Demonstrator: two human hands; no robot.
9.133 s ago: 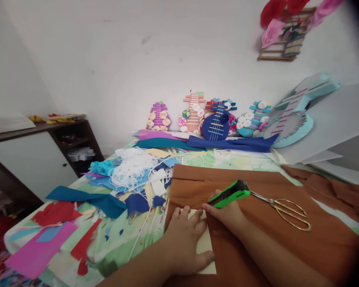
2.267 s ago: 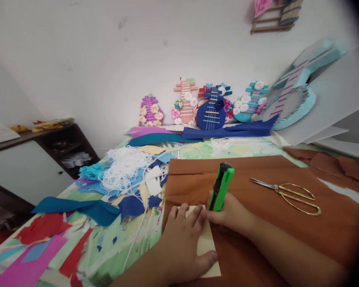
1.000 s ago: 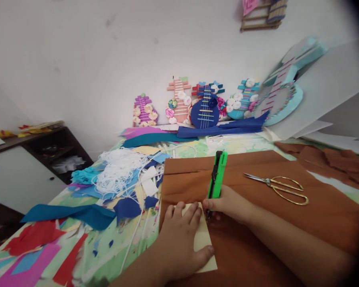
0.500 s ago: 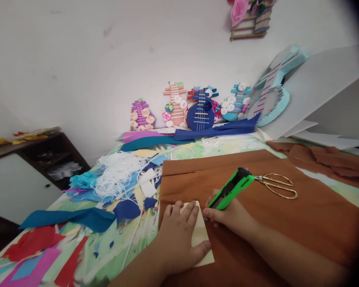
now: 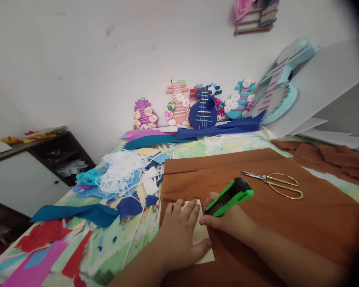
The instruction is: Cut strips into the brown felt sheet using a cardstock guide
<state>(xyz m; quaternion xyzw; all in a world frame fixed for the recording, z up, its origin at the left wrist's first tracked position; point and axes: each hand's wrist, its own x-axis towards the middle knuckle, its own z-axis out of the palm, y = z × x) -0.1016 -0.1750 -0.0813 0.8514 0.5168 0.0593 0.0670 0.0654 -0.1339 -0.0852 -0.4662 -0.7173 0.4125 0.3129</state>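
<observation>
My left hand [image 5: 181, 237] lies spread and flat on a cream sheet of card [image 5: 198, 228], holding it against brown cloth [image 5: 257, 239]. At the card's right edge my right hand [image 5: 223, 217] grips a green and black utility knife [image 5: 231, 197]. The knife slants with its rear end up and to the right. Its blade tip is hidden behind my thumb and fingers. Gold-handled scissors [image 5: 269, 181] rest on the cloth beyond my right hand.
Left of the cloth lie a heap of white cord [image 5: 121, 171], a teal strip [image 5: 74, 215], red scraps [image 5: 42, 235] and other offcuts. Decorated lute-shaped crafts, one dark blue [image 5: 202, 113], lean against the wall. Crumpled brown cloth [image 5: 341, 159] sits at the right.
The knife and right hand have shifted slightly, the knife's rear end dropping and uncovering the scissor blades. My left hand stays on the card. The view has turned slightly.
</observation>
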